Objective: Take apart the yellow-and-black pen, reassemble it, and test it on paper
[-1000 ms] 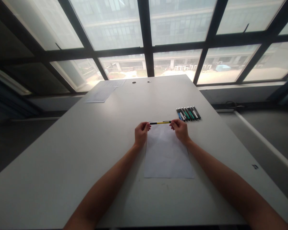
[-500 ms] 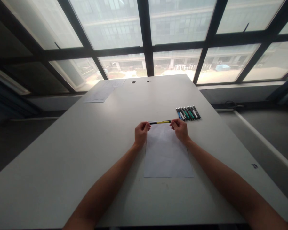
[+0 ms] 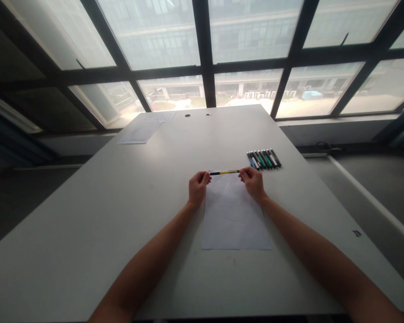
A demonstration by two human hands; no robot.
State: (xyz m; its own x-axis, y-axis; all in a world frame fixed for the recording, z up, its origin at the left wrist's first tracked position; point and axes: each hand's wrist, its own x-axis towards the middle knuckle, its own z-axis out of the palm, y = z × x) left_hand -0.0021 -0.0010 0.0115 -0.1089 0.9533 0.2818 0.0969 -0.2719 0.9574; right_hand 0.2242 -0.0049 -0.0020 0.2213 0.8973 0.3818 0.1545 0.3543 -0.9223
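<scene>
Above the far edge of the paper sheet (image 3: 235, 215), left hand (image 3: 198, 187) and right hand (image 3: 254, 181) pinch opposite ends of a yellow pen (image 3: 224, 172), held level and unseparated. Sheet unmarked; pen row (image 3: 264, 159) lies beyond, right.

paper (image 3: 235, 220) on table (image 3: 87, 224), pens (image 3: 264, 159) right

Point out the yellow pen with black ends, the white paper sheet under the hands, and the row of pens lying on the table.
yellow pen with black ends (image 3: 225, 172), head view, middle of its barrel.
white paper sheet (image 3: 234, 220), head view, bare centre.
row of pens (image 3: 264, 159), head view, middle of the row.
</scene>
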